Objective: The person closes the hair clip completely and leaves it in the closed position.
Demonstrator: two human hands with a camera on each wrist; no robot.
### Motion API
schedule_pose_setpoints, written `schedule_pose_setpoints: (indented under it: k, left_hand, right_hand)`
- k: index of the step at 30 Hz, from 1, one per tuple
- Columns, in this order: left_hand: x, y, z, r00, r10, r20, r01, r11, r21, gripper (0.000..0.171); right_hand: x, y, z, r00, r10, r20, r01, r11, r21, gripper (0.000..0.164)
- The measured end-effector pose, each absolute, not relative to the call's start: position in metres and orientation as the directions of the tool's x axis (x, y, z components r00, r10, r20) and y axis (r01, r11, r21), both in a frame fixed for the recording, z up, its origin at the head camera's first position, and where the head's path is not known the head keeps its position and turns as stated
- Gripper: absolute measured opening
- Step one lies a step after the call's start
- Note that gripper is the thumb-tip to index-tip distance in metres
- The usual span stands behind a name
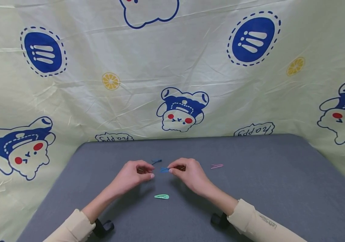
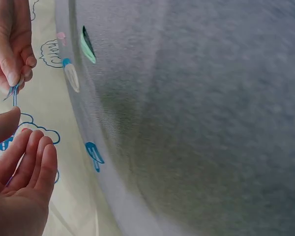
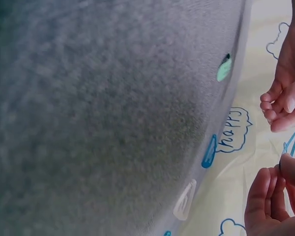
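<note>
Head view: above the tabletop (image 1: 266, 185), the right hand (image 1: 191, 175) pinches a blue hair clip (image 1: 164, 170) by its right end, apparently leaving its left end free; the left hand (image 1: 133, 174) has relaxed fingers, grasping nothing visible.

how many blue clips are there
3 show: the held clip, pinched by the right hand; the left clip, lying on the table; and the right clip, past the white clip, cut off at the right wrist view's bottom edge. Others may be hidden.

2 "happy" prints (image 1: 254, 129) in cloud outlines, both on pale backdrop cloth (image 1: 172, 67). Right sleeve (image 1: 251, 218) lettering (image 1: 268, 221) too small to read
</note>
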State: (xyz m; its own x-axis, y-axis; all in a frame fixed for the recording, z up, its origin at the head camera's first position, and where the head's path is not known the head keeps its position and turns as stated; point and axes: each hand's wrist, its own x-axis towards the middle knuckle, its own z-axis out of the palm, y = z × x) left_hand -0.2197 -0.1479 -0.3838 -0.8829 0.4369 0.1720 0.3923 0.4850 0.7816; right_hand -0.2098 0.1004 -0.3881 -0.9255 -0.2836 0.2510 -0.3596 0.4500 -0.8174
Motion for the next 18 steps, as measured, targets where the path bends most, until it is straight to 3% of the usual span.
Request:
schedule_pose_setpoints:
  k: [8, 18]
  left_hand:
    - [-0.219, -0.139, -0.374, -0.887, 0.393, 0.243, 0.417, 0.456, 0.786, 0.017]
    - [-0.213, -0.123, -0.366, -0.885, 0.378, 0.272, 0.431, 0.442, 0.787, 0.021]
  right_hand:
    - [-0.203, 0.108, -0.38, -0.934, -0.214, 0.287, -0.355, 0.452, -0.818, 0.009]
    - [-0.185, 0.12, -0.371, -0.938, -0.162, 0.307, -0.347, 0.456, -0.819, 0.013]
